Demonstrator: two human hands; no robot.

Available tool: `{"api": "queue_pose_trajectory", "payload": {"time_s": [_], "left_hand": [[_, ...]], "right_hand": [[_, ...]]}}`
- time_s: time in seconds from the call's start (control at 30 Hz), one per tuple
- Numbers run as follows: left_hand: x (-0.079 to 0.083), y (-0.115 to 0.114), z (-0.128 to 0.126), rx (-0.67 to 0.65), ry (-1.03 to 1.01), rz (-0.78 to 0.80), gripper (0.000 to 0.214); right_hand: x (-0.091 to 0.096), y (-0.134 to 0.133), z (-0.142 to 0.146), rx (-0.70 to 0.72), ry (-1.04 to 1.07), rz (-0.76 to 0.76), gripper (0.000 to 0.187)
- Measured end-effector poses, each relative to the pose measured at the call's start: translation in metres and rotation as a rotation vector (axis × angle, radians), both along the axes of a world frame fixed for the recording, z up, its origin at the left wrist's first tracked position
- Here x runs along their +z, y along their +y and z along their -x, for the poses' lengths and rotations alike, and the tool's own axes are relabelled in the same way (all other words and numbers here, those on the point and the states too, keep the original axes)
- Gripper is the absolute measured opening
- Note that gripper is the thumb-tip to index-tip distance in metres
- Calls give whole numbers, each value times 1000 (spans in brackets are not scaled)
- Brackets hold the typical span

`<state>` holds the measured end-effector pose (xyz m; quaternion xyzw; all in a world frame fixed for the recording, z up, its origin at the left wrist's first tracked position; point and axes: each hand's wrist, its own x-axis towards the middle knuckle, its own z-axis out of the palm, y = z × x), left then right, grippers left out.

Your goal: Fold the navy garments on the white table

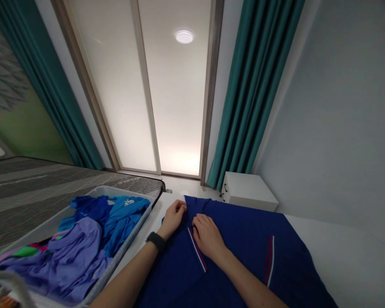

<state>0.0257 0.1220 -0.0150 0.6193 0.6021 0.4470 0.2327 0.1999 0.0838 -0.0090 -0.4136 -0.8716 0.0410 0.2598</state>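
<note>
A navy blue garment (237, 244) with red-and-white stripe trim lies spread over a white surface in front of me. My left hand (174, 218), with a dark band on its wrist, is closed at the garment's far left corner, fingertips pinching the edge. A small whitish bit shows at those fingertips. To its right, my right hand (207, 234) rests palm down on the cloth, fingers slightly bent and thumb apart, beside one striped trim piece (198, 252). Another striped piece (270, 261) lies farther right. The garment's near part runs out of view.
At left, a light grey bin (128, 241) holds purple (77, 252) and blue clothes (122, 214). A dark grey mattress (35, 184) lies behind it. A white drawer cabinet (248, 188) stands beyond the garment, near frosted sliding doors (176, 107) and a teal curtain (256, 85).
</note>
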Motion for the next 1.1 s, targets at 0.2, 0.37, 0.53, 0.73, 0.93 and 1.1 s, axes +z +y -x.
{"api": "queue_pose_trajectory", "payload": {"time_s": [0.2, 0.37, 0.53, 0.73, 0.93, 1.1], "left_hand": [[11, 24, 14, 64, 241, 4, 18], [16, 55, 17, 87, 473, 86, 22], [10, 76, 9, 93, 618, 198, 24], [6, 82, 0, 75, 708, 206, 23], [22, 75, -12, 105, 703, 84, 23], [43, 42, -20, 58, 646, -41, 22]], "right_hand": [[3, -2, 0, 2, 5, 25, 17], [4, -2, 0, -6, 13, 33, 16], [4, -3, 0, -9, 4, 38, 16], [5, -2, 0, -6, 0, 41, 14], [5, -3, 0, -6, -11, 43, 15], [0, 2, -3, -40, 96, 74, 17]]}}
